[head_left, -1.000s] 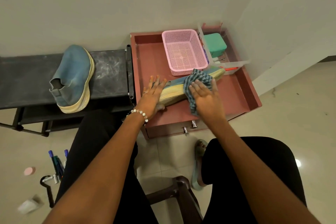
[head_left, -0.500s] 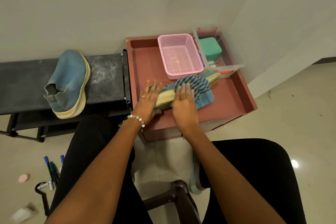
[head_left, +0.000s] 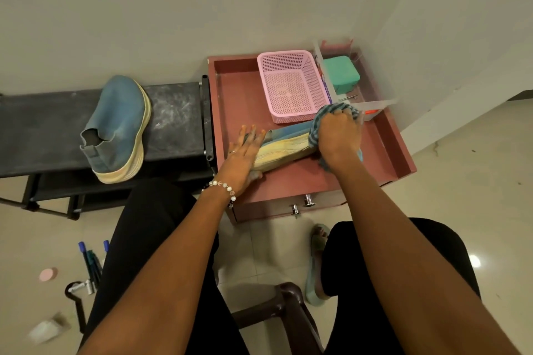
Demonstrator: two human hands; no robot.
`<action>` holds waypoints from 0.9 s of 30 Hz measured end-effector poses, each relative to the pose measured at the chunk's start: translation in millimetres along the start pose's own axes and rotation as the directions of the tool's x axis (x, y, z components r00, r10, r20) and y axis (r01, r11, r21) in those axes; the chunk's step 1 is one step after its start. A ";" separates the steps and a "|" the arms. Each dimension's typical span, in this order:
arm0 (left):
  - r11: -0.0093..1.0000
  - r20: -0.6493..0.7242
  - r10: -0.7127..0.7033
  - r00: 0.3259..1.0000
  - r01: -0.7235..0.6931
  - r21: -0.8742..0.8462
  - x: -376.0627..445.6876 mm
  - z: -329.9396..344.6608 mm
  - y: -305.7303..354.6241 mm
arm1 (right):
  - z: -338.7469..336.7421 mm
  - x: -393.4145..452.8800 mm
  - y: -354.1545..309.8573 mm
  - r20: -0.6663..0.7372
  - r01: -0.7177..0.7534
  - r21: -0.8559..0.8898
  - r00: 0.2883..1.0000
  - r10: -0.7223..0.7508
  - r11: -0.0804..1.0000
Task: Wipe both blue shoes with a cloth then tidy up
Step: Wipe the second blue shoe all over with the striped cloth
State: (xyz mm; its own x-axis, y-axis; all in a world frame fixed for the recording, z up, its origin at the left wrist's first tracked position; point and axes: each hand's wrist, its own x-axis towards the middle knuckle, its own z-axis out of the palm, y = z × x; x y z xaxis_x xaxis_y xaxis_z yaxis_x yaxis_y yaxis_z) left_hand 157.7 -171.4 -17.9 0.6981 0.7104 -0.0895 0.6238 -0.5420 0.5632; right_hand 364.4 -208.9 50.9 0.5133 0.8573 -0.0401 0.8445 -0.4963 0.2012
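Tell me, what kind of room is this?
Probably a corner of a home, near where shoes are kept: a tiled floor, a black shoe rack bearing a blue shoe, and a reddish drawer unit against the wall.

Both forearms reach forward from the lap. The left hand [head_left: 242, 157] lies flat, fingers straight and spread, palm down, a beaded bracelet at its wrist. The right hand [head_left: 339, 135], farther forward and to the right, is curled into a fist, knuckles up.

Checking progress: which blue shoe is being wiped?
The shoe on the red tray, under the cloth; the shoe on the black rack sits untouched.
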 end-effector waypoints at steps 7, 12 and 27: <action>0.998 0.029 0.036 0.999 -0.037 0.043 0.1 1.7 -1.1 | 18.7 -28.5 -7.1 0.034 -0.250 0.239 0.968 0.249 0.938; 0.997 0.066 0.034 0.997 -0.038 0.064 -2.0 1.4 3.0 | 33.3 -83.6 -51.3 -0.035 0.042 0.318 0.999 -0.033 0.947; 0.757 -0.050 0.240 0.970 -0.155 0.634 -9.0 5.9 -5.0 | 45.9 -94.4 27.1 0.049 -0.042 0.118 0.998 0.037 0.992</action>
State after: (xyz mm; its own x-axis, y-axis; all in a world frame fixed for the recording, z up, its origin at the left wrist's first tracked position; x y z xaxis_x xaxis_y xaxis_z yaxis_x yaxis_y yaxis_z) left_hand 150.4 -177.7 -24.7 0.8090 0.5810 0.0890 0.5873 -0.8053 -0.0809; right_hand 345.9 -309.6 15.3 0.5507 0.8308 -0.0802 0.8343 -0.5447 0.0856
